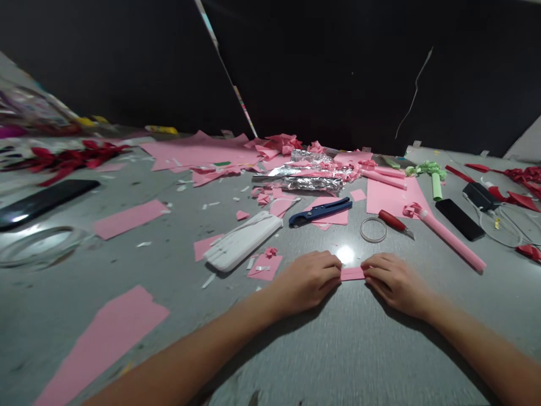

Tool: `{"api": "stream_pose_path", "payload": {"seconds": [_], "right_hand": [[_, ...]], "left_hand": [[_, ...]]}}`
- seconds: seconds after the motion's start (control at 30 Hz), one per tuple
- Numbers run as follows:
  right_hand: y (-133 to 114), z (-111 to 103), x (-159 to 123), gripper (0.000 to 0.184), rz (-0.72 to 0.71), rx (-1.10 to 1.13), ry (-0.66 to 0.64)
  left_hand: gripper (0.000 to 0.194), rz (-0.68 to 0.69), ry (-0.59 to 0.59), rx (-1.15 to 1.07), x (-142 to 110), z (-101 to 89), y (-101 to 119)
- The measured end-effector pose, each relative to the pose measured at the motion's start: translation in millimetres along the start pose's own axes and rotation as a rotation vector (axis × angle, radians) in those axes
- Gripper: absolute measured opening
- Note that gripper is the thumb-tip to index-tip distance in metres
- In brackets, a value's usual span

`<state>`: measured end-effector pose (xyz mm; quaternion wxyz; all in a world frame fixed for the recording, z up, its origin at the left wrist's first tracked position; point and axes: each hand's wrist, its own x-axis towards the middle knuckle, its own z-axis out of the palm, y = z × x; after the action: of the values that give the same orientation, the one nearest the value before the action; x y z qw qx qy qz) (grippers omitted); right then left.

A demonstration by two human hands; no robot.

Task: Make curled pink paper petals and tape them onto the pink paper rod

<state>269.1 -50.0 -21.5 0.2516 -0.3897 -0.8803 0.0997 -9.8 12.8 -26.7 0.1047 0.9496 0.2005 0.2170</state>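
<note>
A small folded strip of pink paper (pixel 352 274) lies low over the grey tabletop between my hands. My left hand (pixel 310 281) has its fingers closed on the strip's left end. At the right end, my right hand (pixel 394 283) pinches it the same way. The parts of the paper under my fingertips are hidden. Just beyond the hands are a roll of tape (pixel 373 221) seen as a thin ring, and a red-handled craft knife (pixel 396 223). A blue utility knife (pixel 320 212) rests on pink paper further left.
A white power bank-like block (pixel 243 241) lies left of my hands. Pink paper tubes (pixel 452 239), a black phone (pixel 460 219) and cables are at right. Crumpled foil (pixel 313 183) and pink scraps pile up by the dark wall (pixel 321 73). A large pink sheet (pixel 110 344) lies front left.
</note>
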Motion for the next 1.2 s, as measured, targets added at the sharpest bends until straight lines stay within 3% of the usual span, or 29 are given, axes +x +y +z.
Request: {"api": "stream_pose_path", "payload": {"seconds": [0.17, 0.23, 0.43, 0.53, 0.67, 0.83, 0.93, 1.0, 1.07, 1.2], "right_hand": [[22, -7, -4, 0.024, 0.125, 0.015, 0.228], [34, -10, -5, 0.026, 0.164, -0.026, 0.259], [52, -7, -3, 0.037, 0.186, -0.224, 0.097], [49, -6, -2, 0.028, 0.2, -0.301, 0.022], [40, -9, -2, 0.025, 0.195, -0.344, 0.043], [20, -9, -5, 0.018, 0.14, -0.116, 0.116], [8, -8, -7, 0.014, 0.071, 0.015, 0.151], [4, -10, -7, 0.013, 0.039, 0.065, 0.192], [2, -12, -7, 0.01, 0.041, 0.102, 0.237], [3, -13, -6, 0.01, 0.106, 0.143, 0.287]], "left_hand": [[0.021, -0.005, 0.024, -0.146, 3, 4.5, -6], [0.02, 0.013, 0.011, -0.168, 3, 4.4, -6], [0.019, 0.003, 0.098, -0.232, 3, -2.8, -6], [0.022, -0.028, 0.125, -0.214, 4, -7.2, -6], [0.023, -0.051, 0.163, -0.151, 3, -9.1, -8], [0.025, -0.115, 0.236, -0.074, 7, -6.4, -1], [0.035, -0.149, 0.175, -0.098, 21, -2.9, 11], [0.028, -0.15, 0.136, -0.117, 33, 0.6, 18], [0.018, -0.165, 0.141, -0.163, 43, 5.3, 21], [0.023, -0.156, 0.228, -0.219, 47, 18.4, 19]]}}
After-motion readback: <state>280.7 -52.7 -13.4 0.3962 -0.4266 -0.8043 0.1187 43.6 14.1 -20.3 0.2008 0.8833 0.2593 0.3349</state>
